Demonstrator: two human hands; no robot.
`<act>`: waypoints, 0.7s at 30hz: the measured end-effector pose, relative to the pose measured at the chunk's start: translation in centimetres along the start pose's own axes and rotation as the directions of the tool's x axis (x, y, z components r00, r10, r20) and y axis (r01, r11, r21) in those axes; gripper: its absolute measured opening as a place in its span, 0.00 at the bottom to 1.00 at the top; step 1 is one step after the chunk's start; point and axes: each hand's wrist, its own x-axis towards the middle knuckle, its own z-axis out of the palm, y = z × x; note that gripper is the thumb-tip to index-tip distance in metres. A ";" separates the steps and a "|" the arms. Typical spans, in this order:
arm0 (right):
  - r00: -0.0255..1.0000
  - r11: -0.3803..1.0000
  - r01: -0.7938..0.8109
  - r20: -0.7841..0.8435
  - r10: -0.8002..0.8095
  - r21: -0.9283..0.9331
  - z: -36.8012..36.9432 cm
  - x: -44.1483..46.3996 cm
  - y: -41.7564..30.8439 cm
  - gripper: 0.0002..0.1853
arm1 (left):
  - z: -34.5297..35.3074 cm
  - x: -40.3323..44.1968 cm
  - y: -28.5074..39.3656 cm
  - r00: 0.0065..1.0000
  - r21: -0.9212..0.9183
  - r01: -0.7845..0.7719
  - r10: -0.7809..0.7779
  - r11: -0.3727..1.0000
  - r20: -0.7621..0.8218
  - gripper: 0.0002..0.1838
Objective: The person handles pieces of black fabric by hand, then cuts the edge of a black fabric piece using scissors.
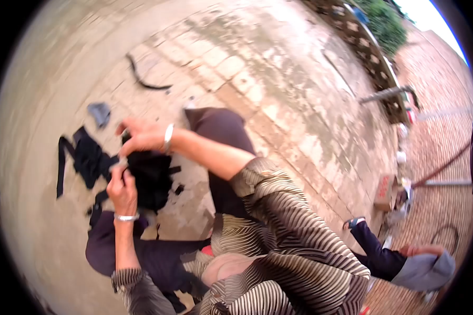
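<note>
My left hand (pixel 123 191) is raised between my knees, its fingers pinched together on something too small to make out. Close above it, my right hand (pixel 142 135) has its thumb and forefinger curved toward the left fingertips, with something small and dark near them. A silvery bracelet is on each wrist. Below and behind my hands lies a heap of black cloth (pixel 151 181). More black cloth (pixel 88 160) with a long strip lies on the ground beside it, and a grey piece of cloth (pixel 99 114) sits above that.
A curved black strip (pixel 142 83) lies on the paved ground (pixel 210 63). At the right, another person (pixel 423 270) in dark trousers sits by a brick wall (pixel 436 157). Near the wall stands a cardboard box (pixel 386 192). A low patterned wall (pixel 373 68) runs along the upper right.
</note>
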 end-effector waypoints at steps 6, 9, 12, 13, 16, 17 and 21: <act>0.935 0.932 0.316 0.225 -0.274 -0.179 1.3 0.4 1.6 0.34 | -0.7 -0.4 -0.3 0.995 -0.026 0.030 -0.027 0.999 0.093 0.01; 0.942 0.940 0.252 0.279 -0.184 -0.229 1.5 -0.1 2.2 0.32 | -0.9 -0.5 0.0 0.994 -0.023 0.017 -0.015 1.000 0.105 0.01; 0.940 0.909 0.251 0.308 -0.146 -0.333 1.5 -0.4 2.2 0.28 | -0.8 -0.6 -0.7 0.994 -0.036 0.023 -0.019 0.999 0.105 0.02; 0.934 0.883 0.253 0.338 -0.117 -0.396 1.5 0.0 2.5 0.27 | -0.8 -0.6 -0.9 0.992 -0.031 0.034 -0.030 0.999 0.122 0.02; 0.928 0.847 0.327 0.314 -0.203 -0.420 0.6 0.5 4.3 0.20 | -0.5 0.0 -0.7 0.991 -0.031 0.005 -0.001 0.999 0.131 0.06; 0.916 0.852 0.372 0.295 -0.272 -0.369 0.7 1.0 4.7 0.18 | -0.7 -0.1 -0.9 0.988 -0.035 0.001 0.005 0.999 0.154 0.07; 0.928 0.950 0.284 0.287 -0.238 -0.131 -0.2 0.4 3.1 0.14 | -1.2 0.0 0.2 0.990 0.012 -0.031 0.029 0.999 0.137 0.10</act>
